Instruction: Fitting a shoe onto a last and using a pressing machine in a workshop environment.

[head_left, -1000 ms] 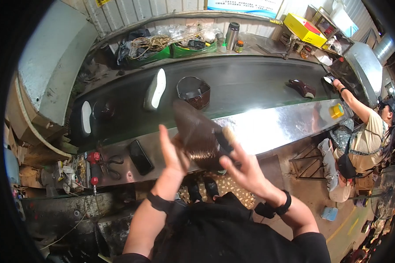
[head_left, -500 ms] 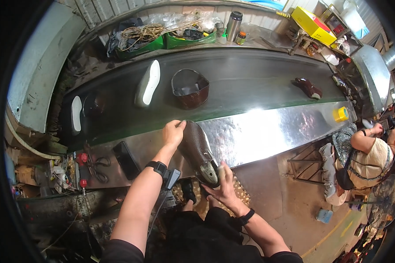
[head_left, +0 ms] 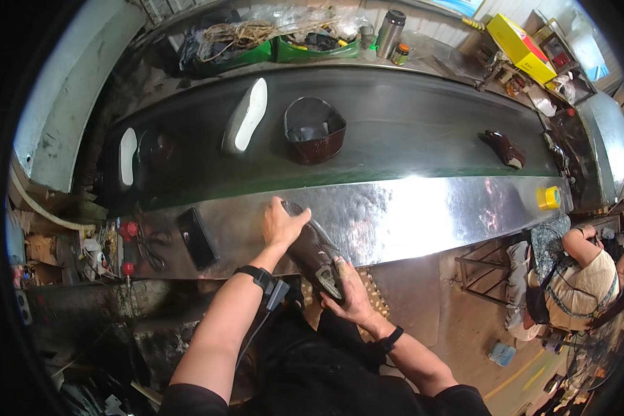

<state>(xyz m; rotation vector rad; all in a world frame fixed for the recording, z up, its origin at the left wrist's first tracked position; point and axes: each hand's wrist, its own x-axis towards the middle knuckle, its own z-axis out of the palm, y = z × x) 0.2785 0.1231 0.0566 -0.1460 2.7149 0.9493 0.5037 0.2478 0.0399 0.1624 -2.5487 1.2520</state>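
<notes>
Both my hands hold a dark brown leather shoe upper (head_left: 313, 254) that is fitted over a shoe last (head_left: 329, 283); the last's greyish top shows at the lower end. My left hand (head_left: 283, 226) is closed on the far end, thumb across the leather. Gripping the near end, my right hand (head_left: 350, 290) has its thumb along the side. The shoe slants above the front edge of the shiny metal bench (head_left: 374, 208).
Beyond the bench, a dark belt (head_left: 402, 111) bears white-soled lasts (head_left: 247, 116) (head_left: 127, 157), a brown leather upper (head_left: 315, 142) and a reddish-brown shoe (head_left: 504, 148). A phone (head_left: 198, 239) lies left, a yellow tape roll (head_left: 548, 198) right. Another person (head_left: 579, 277) sits at right.
The shoe has rolled in my hands, so its side and lacing area now face up. My left thumb lies across it, and my right hand has closed round the near end.
</notes>
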